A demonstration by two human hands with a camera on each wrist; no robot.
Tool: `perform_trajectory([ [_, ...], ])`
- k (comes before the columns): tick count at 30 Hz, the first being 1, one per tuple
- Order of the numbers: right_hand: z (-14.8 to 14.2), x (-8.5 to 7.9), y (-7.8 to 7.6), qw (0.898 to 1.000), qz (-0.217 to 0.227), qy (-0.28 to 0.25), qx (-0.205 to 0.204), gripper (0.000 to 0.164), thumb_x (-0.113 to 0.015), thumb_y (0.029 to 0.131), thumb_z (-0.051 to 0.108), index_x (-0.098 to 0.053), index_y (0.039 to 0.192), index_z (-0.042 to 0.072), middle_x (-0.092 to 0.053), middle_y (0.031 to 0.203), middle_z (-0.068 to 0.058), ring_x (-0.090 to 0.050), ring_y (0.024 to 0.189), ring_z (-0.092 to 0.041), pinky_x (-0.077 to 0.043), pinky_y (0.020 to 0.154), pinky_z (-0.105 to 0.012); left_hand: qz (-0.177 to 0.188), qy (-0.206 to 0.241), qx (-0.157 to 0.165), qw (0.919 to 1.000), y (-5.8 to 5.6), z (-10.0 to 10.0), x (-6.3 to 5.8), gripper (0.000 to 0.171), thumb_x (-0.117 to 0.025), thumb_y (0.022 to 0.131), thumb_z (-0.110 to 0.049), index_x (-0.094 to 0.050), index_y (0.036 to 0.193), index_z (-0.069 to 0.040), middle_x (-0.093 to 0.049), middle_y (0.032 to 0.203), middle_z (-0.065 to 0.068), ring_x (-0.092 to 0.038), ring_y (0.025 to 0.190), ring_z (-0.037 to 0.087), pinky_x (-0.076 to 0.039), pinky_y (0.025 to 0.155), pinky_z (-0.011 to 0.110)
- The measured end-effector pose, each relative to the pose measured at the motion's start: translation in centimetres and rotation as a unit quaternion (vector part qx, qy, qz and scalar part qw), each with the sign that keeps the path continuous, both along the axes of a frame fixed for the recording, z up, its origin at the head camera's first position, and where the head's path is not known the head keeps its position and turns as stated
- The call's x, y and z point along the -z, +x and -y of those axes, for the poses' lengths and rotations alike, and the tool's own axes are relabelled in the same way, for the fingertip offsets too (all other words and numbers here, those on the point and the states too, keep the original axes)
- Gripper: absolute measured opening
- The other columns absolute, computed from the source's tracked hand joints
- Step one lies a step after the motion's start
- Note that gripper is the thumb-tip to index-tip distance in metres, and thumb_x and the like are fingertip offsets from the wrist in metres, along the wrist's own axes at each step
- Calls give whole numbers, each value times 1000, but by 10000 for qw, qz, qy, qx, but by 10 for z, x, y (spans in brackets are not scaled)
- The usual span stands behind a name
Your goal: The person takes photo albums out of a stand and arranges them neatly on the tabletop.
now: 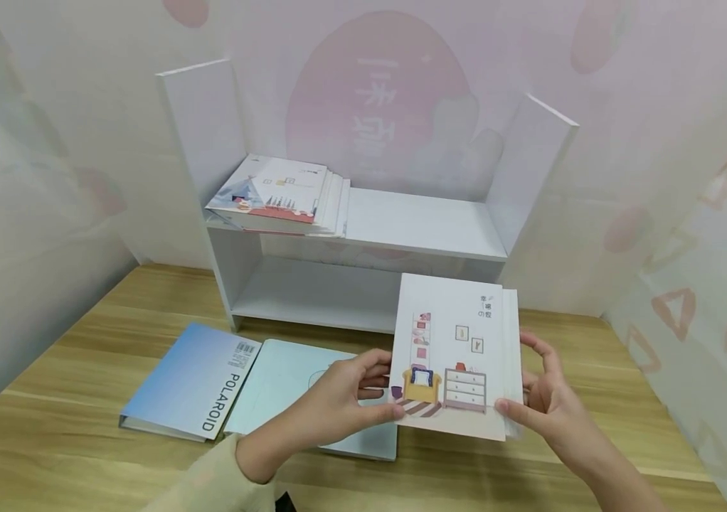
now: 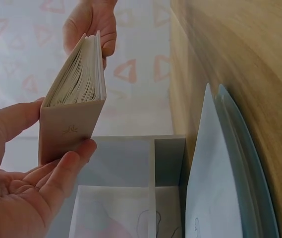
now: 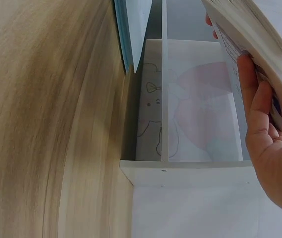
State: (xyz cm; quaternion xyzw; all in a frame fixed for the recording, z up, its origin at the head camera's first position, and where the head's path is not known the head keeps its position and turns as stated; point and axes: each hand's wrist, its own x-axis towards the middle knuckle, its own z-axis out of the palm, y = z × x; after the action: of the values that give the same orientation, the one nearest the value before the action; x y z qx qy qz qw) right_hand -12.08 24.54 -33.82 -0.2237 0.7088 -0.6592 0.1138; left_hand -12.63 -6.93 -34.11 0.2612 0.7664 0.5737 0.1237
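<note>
Both hands hold a thick white hardcover book [image 1: 440, 355], raised above the table in front of the shelf. Its cover carries drawings of a yellow armchair and a grey chest of drawers. My left hand [image 1: 338, 402] grips one side edge, thumb on the front and fingers behind. The opposite edge is held by my right hand [image 1: 555, 402], its thumb at the lower corner. In the left wrist view, the book's spine side [image 2: 71, 129] sits between left thumb and fingers, with many pages showing. Fingers of the right hand [image 3: 274, 153] press the cover in the right wrist view.
A white two-tier shelf [image 1: 427, 220] stands at the back of the wooden table [image 1: 82, 355]. Several books [image 1: 280, 188] lie stacked on its upper tier at the left. On the table lie a blue POLAROID binder [image 1: 190, 380] and a pale mint album [image 1: 293, 363].
</note>
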Motion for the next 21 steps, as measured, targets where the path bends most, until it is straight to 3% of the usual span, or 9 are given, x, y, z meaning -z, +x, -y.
perform_trajectory([
  [6,-6,4,-1,9997,184,66,-146,82,-52,95,-10,2,147,23,-65,127,6,-71,104,-18,-60,82,-32,72,-175,-45,9998,0,-3,4,50,-77,89,-22,-55,131,-7,-66,127,6,-65,116,19,-53,95,23],
  [13,-10,10,-1,9993,217,-16,-315,80,-51,95,-12,0,146,24,-66,126,4,-71,103,-19,-59,82,-32,142,-328,-63,9993,1,-7,6,50,-77,88,-19,-55,131,-5,-67,126,7,-66,113,21,-55,94,30],
  [21,-14,14,2,9981,460,313,-271,80,-53,96,-7,3,145,22,-67,123,4,-72,100,-20,-59,81,-32,376,-582,-20,9976,-1,-10,14,43,-80,85,-20,-60,122,-12,-69,116,-1,-66,107,11,-54,90,22],
])
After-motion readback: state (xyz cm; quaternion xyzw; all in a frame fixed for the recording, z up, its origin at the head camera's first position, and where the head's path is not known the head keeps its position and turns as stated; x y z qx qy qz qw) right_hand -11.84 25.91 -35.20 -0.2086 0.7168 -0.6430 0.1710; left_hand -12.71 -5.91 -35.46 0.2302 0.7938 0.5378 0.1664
